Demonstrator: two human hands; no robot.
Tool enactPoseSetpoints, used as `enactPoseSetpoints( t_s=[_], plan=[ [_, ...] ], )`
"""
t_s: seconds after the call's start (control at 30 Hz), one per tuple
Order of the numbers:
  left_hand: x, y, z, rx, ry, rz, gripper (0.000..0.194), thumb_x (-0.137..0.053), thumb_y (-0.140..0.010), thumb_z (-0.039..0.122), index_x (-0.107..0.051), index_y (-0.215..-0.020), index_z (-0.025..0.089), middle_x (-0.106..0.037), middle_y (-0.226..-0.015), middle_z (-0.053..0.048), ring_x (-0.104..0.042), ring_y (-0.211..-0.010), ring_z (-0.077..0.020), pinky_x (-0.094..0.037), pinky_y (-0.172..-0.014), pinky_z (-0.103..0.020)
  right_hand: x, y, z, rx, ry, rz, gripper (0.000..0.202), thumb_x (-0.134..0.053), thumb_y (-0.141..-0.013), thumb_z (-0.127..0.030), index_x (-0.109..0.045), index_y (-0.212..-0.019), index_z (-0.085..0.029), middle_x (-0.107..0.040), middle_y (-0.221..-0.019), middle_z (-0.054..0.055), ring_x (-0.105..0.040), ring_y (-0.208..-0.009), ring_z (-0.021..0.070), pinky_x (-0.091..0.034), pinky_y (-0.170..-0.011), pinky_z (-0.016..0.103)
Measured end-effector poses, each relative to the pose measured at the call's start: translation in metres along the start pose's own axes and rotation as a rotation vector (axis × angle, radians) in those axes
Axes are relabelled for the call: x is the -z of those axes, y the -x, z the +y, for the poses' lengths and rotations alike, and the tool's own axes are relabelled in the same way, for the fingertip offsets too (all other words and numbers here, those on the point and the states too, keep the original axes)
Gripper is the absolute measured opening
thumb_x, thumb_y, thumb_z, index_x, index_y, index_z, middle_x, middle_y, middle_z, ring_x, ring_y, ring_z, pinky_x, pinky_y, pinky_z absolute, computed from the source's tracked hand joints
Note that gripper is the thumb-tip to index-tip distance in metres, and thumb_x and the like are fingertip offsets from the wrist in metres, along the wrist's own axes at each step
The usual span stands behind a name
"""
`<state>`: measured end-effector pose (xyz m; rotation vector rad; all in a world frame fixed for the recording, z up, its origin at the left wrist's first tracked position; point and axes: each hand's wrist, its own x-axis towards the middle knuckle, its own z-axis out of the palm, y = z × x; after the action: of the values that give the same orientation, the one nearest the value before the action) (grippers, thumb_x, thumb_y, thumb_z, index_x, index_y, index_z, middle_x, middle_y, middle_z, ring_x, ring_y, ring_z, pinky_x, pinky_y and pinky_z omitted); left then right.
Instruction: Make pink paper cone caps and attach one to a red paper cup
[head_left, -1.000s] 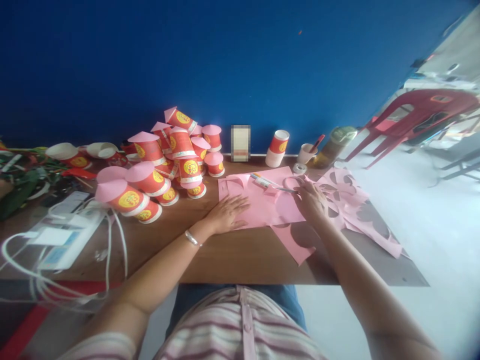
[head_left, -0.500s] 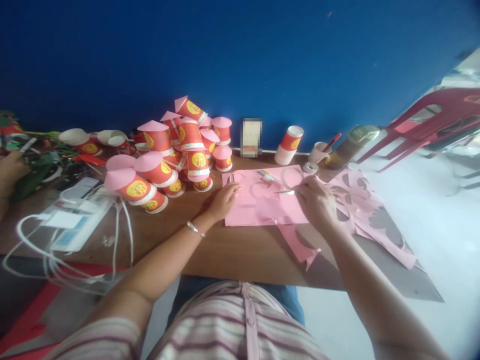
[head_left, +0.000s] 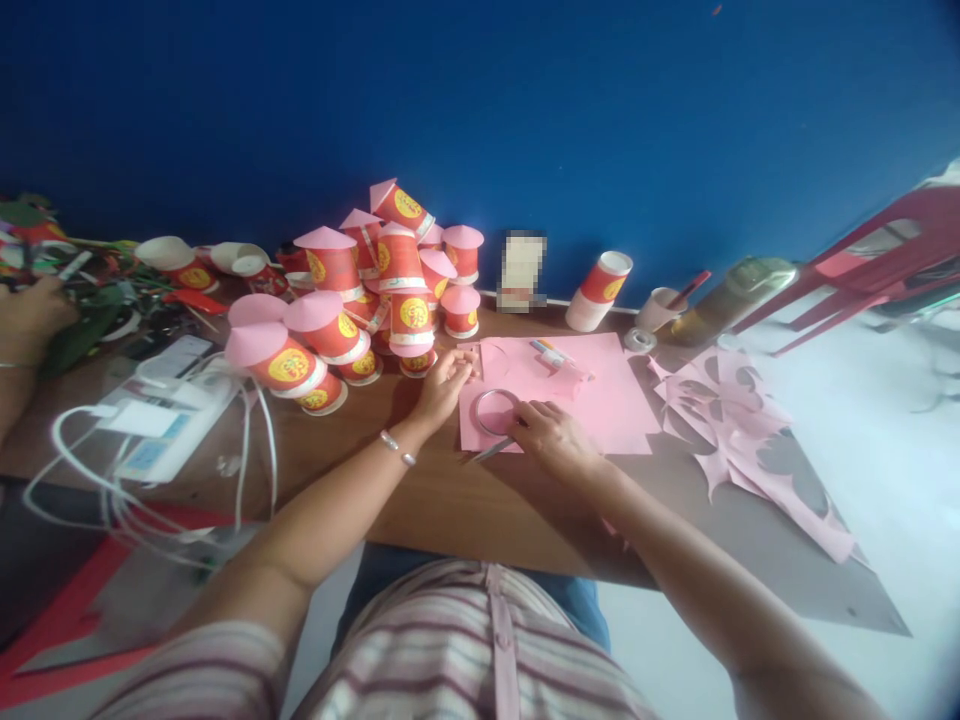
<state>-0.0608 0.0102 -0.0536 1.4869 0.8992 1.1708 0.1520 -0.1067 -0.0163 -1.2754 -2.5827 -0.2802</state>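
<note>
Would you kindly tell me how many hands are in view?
3: the left hand, beside the stacked cups; the right hand, over the pink paper; and another person's hand, at the left edge by the green leaves. None seems hidden.

Possibly a craft room: decorated cups (head_left: 411, 315), pink paper (head_left: 622, 405).

Yellow round emblems (head_left: 289, 370) on red cups (head_left: 328, 270) | characters apparently printed, too blurred to read | nothing else legible
</note>
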Motion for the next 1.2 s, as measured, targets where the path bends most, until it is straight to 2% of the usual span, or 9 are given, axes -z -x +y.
enactPoseSetpoints(
  t_s=[0.2,0.3,0.37,0.47,0.57,0.7,0.8,0.93,1.2],
  plan=[
    [-0.002,0.002,0.002,-0.014,-0.059,-0.016,0.029,-0.066,-0.093,0.045,-0.064,-0.104,0.017,-0.070,-0.095,-0.006,-0.069,-0.084,-0.0164,-0.056,-0.083,-0.033,0.006,0.012,0.009,-0.058,-0.090,0.098,0.015,-0.059,-0.102,-0.022,-0.073,-0.100,-0.019,-0.071,-0.100,0.008,-0.063,-0.084,0.0201,-0.047,-0.077,0.033],
    [-0.001,0.003,0.004,-0.065,-0.132,-0.021,0.027,-0.066,-0.092,0.041,-0.065,-0.106,0.017,-0.071,-0.103,-0.008,-0.069,-0.092,-0.0184,-0.056,-0.086,-0.034,0.017,0.031,0.031,-0.222,-0.157,0.190,0.021,-0.055,-0.106,-0.029,-0.071,-0.114,-0.020,-0.072,-0.109,0.009,-0.067,-0.095,0.0209,-0.051,-0.084,0.032],
    [-0.001,0.005,0.008,-0.140,-0.215,-0.049,0.026,-0.066,-0.093,0.038,-0.066,-0.108,0.017,-0.072,-0.109,-0.010,-0.068,-0.097,-0.0197,-0.056,-0.090,-0.036,0.022,0.047,0.050,-0.344,-0.156,0.211,0.022,-0.055,-0.105,-0.033,-0.071,-0.112,-0.020,-0.072,-0.109,0.009,-0.068,-0.096,0.0217,-0.051,-0.081,0.032],
    [-0.002,0.009,0.014,-0.265,-0.349,-0.094,0.025,-0.067,-0.093,0.034,-0.065,-0.113,0.019,-0.072,-0.115,-0.010,-0.067,-0.104,-0.0216,-0.055,-0.096,-0.039,0.023,0.072,0.076,-0.480,-0.068,0.158,0.023,-0.054,-0.104,-0.035,-0.072,-0.101,-0.020,-0.072,-0.102,0.008,-0.067,-0.086,0.0205,-0.047,-0.070,0.031],
    [-0.004,0.012,0.020,-0.358,-0.442,-0.125,0.026,-0.065,-0.094,0.030,-0.064,-0.117,0.020,-0.071,-0.117,-0.010,-0.066,-0.109,-0.0232,-0.055,-0.099,-0.041,0.017,0.091,0.092,-0.481,0.039,0.054,0.027,-0.053,-0.103,-0.034,-0.075,-0.097,-0.020,-0.072,-0.099,0.009,-0.065,-0.085,0.0219,-0.046,-0.073,0.033],
    [-0.005,0.014,0.022,-0.422,-0.500,-0.142,0.025,-0.065,-0.094,0.028,-0.063,-0.118,0.020,-0.070,-0.115,-0.010,-0.066,-0.109,-0.0238,-0.055,-0.098,-0.041,0.018,0.097,0.093,-0.482,0.167,-0.062,0.025,-0.055,-0.101,-0.029,-0.079,-0.103,-0.024,-0.074,-0.100,0.009,-0.063,-0.090,0.0249,-0.042,-0.081,0.037],
    [-0.005,0.013,0.020,-0.412,-0.509,-0.139,0.025,-0.064,-0.094,0.027,-0.063,-0.118,0.020,-0.069,-0.116,-0.010,-0.066,-0.109,-0.0237,-0.056,-0.097,-0.041,0.029,0.085,0.086,-0.515,0.235,-0.075,0.026,-0.054,-0.100,-0.025,-0.080,-0.098,-0.023,-0.075,-0.110,0.010,-0.062,-0.095,0.0269,-0.041,-0.085,0.040],
    [-0.006,0.011,0.013,-0.421,-0.501,-0.125,0.024,-0.065,-0.094,0.027,-0.063,-0.116,0.020,-0.070,-0.115,-0.010,-0.067,-0.107,-0.0236,-0.057,-0.095,-0.040,0.040,0.047,0.083,-0.547,0.172,-0.007,0.030,-0.050,-0.104,-0.027,-0.079,-0.109,-0.020,-0.075,-0.107,0.012,-0.060,-0.103,0.0282,-0.043,-0.085,0.038],
    [-0.004,0.010,0.012,-0.452,-0.467,-0.100,0.017,-0.063,-0.095,0.024,-0.064,-0.111,0.020,-0.071,-0.107,-0.009,-0.068,-0.096,-0.0198,-0.058,-0.088,-0.036,0.026,-0.022,0.105,-0.664,0.093,-0.185,0.033,-0.050,-0.101,-0.024,-0.081,-0.088,-0.019,-0.073,-0.107,0.015,-0.061,-0.106,0.0304,-0.044,-0.073,0.035]
  ],
)
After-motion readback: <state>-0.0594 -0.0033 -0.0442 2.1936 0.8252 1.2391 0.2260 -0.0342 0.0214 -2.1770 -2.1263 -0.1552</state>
